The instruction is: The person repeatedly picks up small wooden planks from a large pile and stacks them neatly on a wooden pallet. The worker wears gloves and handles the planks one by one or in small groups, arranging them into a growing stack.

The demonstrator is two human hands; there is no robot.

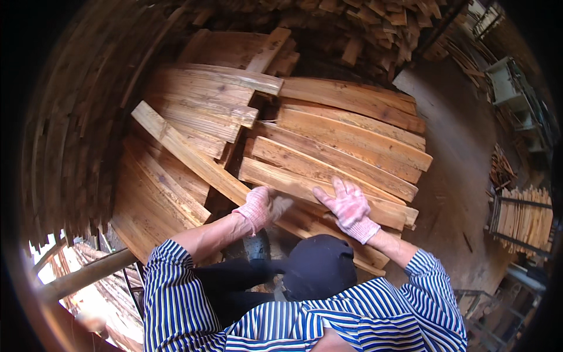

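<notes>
A long, pale wooden plank (pixel 187 149) lies slantwise over the stacked boards, its far end toward the upper left. My left hand (pixel 258 210), in a pinkish-white knit glove, is closed around it near its lower part; the fingertips are blurred. To the right, my right hand (pixel 350 210), gloved alike, rests with its fingers spread at the near edge of a light board (pixel 305 180). That board belongs to a row of rough boards (pixel 352 126) lying side by side. Below my hands, more boards are partly hidden by my dark-clothed leg (pixel 319 267).
More boards (pixel 199 97) overlap on the left, with a dark gap between the two piles. A tall wall of stacked timber (pixel 76 129) rises at the far left. Cut wood pieces (pixel 375 29) are heaped at the back. On the right, a bundle of slats (pixel 522 220) stands in a metal frame on the concrete floor (pixel 457 141).
</notes>
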